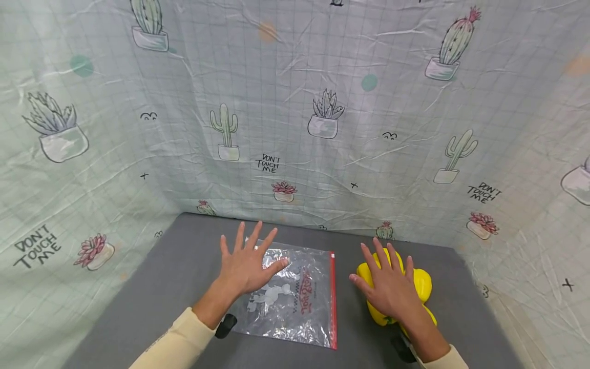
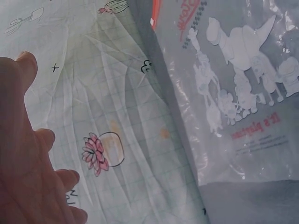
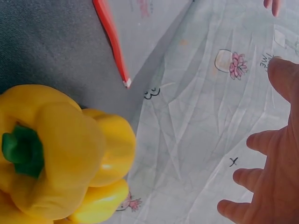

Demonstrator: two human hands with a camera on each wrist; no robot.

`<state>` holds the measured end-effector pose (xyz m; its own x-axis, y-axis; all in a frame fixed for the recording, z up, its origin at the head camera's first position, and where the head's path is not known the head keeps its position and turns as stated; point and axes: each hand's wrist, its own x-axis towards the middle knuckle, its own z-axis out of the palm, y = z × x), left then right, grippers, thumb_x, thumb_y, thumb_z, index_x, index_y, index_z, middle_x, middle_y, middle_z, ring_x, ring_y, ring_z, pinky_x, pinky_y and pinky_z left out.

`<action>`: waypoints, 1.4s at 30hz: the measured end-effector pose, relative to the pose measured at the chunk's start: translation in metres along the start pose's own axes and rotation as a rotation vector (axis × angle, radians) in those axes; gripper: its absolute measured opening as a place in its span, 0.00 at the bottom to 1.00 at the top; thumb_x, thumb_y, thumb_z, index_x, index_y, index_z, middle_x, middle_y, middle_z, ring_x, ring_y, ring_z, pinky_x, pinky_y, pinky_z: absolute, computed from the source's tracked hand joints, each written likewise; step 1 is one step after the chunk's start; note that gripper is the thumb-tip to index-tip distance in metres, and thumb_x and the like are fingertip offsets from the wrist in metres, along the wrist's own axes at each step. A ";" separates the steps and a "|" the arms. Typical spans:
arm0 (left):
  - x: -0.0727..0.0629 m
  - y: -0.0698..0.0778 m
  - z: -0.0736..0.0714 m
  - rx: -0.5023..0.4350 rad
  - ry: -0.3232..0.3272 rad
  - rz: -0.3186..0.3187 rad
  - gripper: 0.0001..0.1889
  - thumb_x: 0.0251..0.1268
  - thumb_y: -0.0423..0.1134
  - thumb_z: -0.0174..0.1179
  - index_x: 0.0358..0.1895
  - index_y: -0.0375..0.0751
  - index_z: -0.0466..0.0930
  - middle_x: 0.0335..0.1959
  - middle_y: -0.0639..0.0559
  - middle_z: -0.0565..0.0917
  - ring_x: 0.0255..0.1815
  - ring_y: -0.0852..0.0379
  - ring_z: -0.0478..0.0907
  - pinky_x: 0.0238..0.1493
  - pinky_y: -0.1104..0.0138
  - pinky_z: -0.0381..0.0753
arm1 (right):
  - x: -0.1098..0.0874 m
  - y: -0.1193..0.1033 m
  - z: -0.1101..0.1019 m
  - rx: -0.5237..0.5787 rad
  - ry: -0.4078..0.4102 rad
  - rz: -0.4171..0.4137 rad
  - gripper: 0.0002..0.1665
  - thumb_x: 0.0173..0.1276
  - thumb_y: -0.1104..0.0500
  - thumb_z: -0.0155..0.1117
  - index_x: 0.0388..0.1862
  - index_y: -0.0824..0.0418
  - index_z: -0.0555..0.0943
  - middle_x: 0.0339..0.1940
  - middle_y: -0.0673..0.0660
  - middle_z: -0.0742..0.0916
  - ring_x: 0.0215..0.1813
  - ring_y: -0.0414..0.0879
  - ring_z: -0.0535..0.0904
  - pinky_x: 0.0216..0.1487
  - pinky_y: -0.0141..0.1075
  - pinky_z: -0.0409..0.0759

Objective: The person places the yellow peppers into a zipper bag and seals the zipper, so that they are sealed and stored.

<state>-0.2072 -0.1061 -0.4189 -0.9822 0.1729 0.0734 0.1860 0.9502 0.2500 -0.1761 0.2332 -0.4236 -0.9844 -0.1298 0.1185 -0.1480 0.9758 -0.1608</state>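
Note:
My left hand (image 1: pixel 246 271) is spread with straight fingers above a clear plastic zip bag (image 1: pixel 295 294), and it holds nothing. The bag lies flat, its red closure strip along the right side, with white figures and red lettering printed on it. In the left wrist view the fingers are apart from the bag (image 2: pixel 243 93). Over a cluster of yellow bell peppers (image 1: pixel 422 284) hovers my right hand (image 1: pixel 392 292), fingers also spread and holding nothing. The right wrist view shows the peppers (image 3: pixel 70 149) apart from that hand (image 3: pixel 280 163), one with its green stem showing.
Bag and peppers rest on a grey tabletop (image 1: pixel 184 287). A wrinkled cloth (image 1: pixel 299 154) printed with cacti and "Don't touch me" lettering hangs behind the table and along both sides. Dark wrist cameras (image 1: pixel 226 326) sit under both wrists.

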 end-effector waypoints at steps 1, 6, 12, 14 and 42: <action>0.000 0.000 0.001 0.000 0.001 0.001 0.46 0.66 0.82 0.43 0.85 0.71 0.47 0.89 0.52 0.44 0.89 0.36 0.31 0.77 0.24 0.32 | 0.000 0.000 0.001 0.002 0.002 0.001 0.51 0.74 0.29 0.56 0.86 0.50 0.57 0.88 0.63 0.56 0.86 0.70 0.47 0.75 0.79 0.39; 0.001 0.000 0.008 0.003 0.009 0.005 0.46 0.66 0.81 0.44 0.85 0.70 0.48 0.89 0.51 0.45 0.89 0.36 0.32 0.77 0.24 0.32 | -0.002 0.002 0.006 0.009 -0.002 0.011 0.50 0.73 0.30 0.57 0.86 0.50 0.57 0.88 0.63 0.55 0.86 0.70 0.46 0.76 0.79 0.38; -0.001 -0.001 0.014 0.006 0.013 0.010 0.46 0.66 0.81 0.44 0.85 0.69 0.49 0.89 0.51 0.47 0.89 0.35 0.33 0.77 0.23 0.34 | -0.005 0.004 0.010 0.011 -0.008 0.017 0.51 0.73 0.29 0.56 0.86 0.50 0.57 0.88 0.62 0.55 0.86 0.70 0.47 0.75 0.80 0.39; -0.001 -0.001 0.015 0.009 0.013 0.011 0.46 0.66 0.81 0.43 0.85 0.69 0.49 0.89 0.51 0.47 0.89 0.35 0.33 0.77 0.23 0.34 | -0.006 0.005 0.012 0.015 -0.006 0.016 0.50 0.73 0.29 0.56 0.86 0.50 0.58 0.88 0.62 0.55 0.86 0.70 0.48 0.75 0.80 0.39; -0.008 0.000 0.047 -0.012 0.027 0.017 0.46 0.65 0.81 0.44 0.84 0.69 0.52 0.88 0.51 0.50 0.89 0.34 0.37 0.77 0.23 0.36 | -0.015 0.014 0.033 -0.004 -0.009 0.031 0.49 0.72 0.32 0.61 0.85 0.50 0.60 0.88 0.62 0.58 0.85 0.71 0.50 0.76 0.79 0.42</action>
<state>-0.2007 -0.0950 -0.4644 -0.9778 0.1817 0.1038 0.2031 0.9441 0.2599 -0.1665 0.2431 -0.4599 -0.9894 -0.1012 0.1044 -0.1172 0.9800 -0.1607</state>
